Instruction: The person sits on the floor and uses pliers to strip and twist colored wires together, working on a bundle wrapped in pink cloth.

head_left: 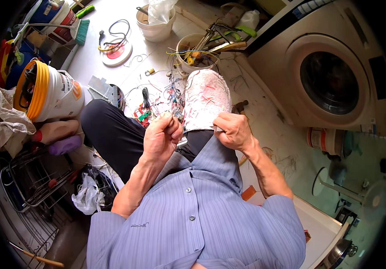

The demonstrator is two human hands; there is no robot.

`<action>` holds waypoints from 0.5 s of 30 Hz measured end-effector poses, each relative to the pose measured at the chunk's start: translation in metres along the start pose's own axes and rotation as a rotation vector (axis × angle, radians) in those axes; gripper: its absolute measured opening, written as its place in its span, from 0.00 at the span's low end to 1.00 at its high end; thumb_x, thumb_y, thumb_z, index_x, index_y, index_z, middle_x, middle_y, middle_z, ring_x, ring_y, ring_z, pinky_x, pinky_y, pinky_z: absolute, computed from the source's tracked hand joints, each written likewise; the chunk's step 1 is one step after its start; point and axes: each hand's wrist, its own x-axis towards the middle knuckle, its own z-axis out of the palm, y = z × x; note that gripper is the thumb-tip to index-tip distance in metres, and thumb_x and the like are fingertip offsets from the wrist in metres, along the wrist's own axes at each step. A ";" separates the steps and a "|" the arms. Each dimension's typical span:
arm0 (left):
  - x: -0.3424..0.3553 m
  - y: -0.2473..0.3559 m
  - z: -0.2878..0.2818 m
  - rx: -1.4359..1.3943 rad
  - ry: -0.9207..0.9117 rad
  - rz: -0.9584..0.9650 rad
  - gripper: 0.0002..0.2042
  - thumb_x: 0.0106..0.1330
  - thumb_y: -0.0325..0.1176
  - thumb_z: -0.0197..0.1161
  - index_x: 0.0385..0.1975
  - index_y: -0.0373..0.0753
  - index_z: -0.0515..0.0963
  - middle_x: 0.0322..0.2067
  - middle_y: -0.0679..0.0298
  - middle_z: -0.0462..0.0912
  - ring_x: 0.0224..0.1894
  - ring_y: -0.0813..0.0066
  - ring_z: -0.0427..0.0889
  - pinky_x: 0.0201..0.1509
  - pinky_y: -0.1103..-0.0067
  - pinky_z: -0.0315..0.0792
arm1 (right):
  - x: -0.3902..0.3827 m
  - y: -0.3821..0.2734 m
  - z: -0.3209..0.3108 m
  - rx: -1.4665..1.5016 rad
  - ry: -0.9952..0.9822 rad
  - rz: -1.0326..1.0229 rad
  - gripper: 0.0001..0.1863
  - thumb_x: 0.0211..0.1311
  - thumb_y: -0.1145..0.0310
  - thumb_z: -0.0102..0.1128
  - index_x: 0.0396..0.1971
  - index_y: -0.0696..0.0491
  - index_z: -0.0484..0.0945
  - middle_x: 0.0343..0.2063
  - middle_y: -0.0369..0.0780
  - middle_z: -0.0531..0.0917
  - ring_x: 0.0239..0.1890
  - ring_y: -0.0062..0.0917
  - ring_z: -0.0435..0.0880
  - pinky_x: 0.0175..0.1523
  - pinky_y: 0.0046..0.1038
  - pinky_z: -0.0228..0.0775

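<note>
My left hand [163, 136] is closed in a fist above my lap, thumb pressed on the fingers. A hair-thin strand seems to show below its fingers, too fine to name. My right hand [234, 131] is closed in a pinch, with a small pale edge of something flat at its fingertips. It is at the near right edge of a whitish towel-like cloth [207, 92], which is draped over my knee and scattered with reddish bits. Beyond my left hand, a tangle of cut wires [173, 96] and small coloured parts lies on the floor, with a green piece [144, 116] among them.
A white bucket [188, 47] of tools and wires stands ahead, beside another white bucket [156, 29] with a plastic bag. A coiled cable [120, 33] lies farther left. Left stands a bucket with an orange rim [58, 94]; right, a washing machine [291, 80]. A hammer [240, 106] lies beside my knee.
</note>
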 end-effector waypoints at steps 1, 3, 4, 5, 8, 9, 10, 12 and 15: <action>0.000 0.005 -0.004 0.038 0.029 0.031 0.18 0.76 0.36 0.53 0.20 0.43 0.60 0.19 0.71 0.59 0.23 0.78 0.60 0.27 0.78 0.57 | -0.008 0.011 -0.001 -0.002 0.023 -0.010 0.03 0.44 0.75 0.59 0.23 0.54 0.77 0.20 0.42 0.76 0.23 0.39 0.78 0.28 0.37 0.70; -0.002 0.048 -0.029 0.036 0.058 0.188 0.17 0.77 0.35 0.51 0.22 0.44 0.61 0.19 0.71 0.57 0.22 0.78 0.59 0.26 0.78 0.57 | -0.030 0.045 -0.029 -0.127 0.041 0.215 0.06 0.48 0.78 0.55 0.25 0.53 0.80 0.22 0.43 0.80 0.23 0.37 0.79 0.29 0.30 0.73; -0.009 0.062 -0.033 -0.005 0.090 0.239 0.16 0.77 0.35 0.50 0.23 0.43 0.61 0.19 0.71 0.57 0.23 0.78 0.59 0.26 0.79 0.57 | -0.036 0.050 -0.038 -0.085 0.154 0.242 0.07 0.53 0.79 0.56 0.29 0.55 0.82 0.26 0.44 0.83 0.25 0.32 0.81 0.31 0.27 0.74; -0.012 0.063 -0.034 -0.040 0.090 0.225 0.15 0.77 0.35 0.50 0.23 0.43 0.62 0.20 0.71 0.59 0.23 0.78 0.59 0.27 0.79 0.57 | -0.040 0.052 -0.042 -0.008 0.247 0.364 0.06 0.59 0.78 0.58 0.33 0.57 0.83 0.28 0.43 0.85 0.27 0.26 0.83 0.33 0.26 0.74; -0.003 0.063 -0.036 -0.184 -0.032 0.167 0.15 0.77 0.37 0.50 0.25 0.42 0.65 0.22 0.70 0.62 0.26 0.77 0.61 0.28 0.79 0.57 | -0.027 0.045 -0.046 0.445 0.265 0.783 0.08 0.68 0.74 0.58 0.40 0.60 0.83 0.30 0.40 0.88 0.25 0.18 0.82 0.30 0.20 0.71; 0.002 0.060 -0.037 -0.257 -0.058 0.118 0.14 0.78 0.37 0.50 0.25 0.42 0.66 0.22 0.70 0.62 0.26 0.77 0.61 0.28 0.79 0.57 | -0.022 0.037 -0.043 0.574 0.300 0.798 0.09 0.69 0.73 0.57 0.41 0.61 0.83 0.30 0.40 0.88 0.25 0.16 0.82 0.29 0.19 0.70; 0.006 0.058 -0.037 -0.327 -0.079 0.079 0.14 0.78 0.37 0.50 0.26 0.42 0.66 0.22 0.70 0.61 0.26 0.76 0.61 0.28 0.80 0.57 | -0.013 0.027 -0.040 0.709 0.327 0.804 0.09 0.70 0.73 0.57 0.43 0.62 0.82 0.31 0.40 0.88 0.25 0.15 0.81 0.28 0.17 0.69; 0.010 0.052 -0.036 -0.356 -0.093 0.052 0.15 0.78 0.37 0.49 0.26 0.42 0.67 0.22 0.70 0.61 0.27 0.75 0.61 0.29 0.79 0.58 | 0.004 0.009 -0.031 0.905 0.366 0.765 0.11 0.72 0.72 0.57 0.46 0.63 0.81 0.31 0.40 0.87 0.24 0.13 0.80 0.27 0.15 0.68; 0.011 0.055 -0.034 -0.415 -0.153 0.045 0.15 0.78 0.37 0.48 0.26 0.43 0.66 0.22 0.69 0.61 0.28 0.75 0.62 0.29 0.79 0.59 | 0.033 -0.017 -0.022 1.108 0.401 0.635 0.12 0.73 0.71 0.58 0.48 0.63 0.80 0.31 0.41 0.87 0.24 0.14 0.80 0.26 0.15 0.67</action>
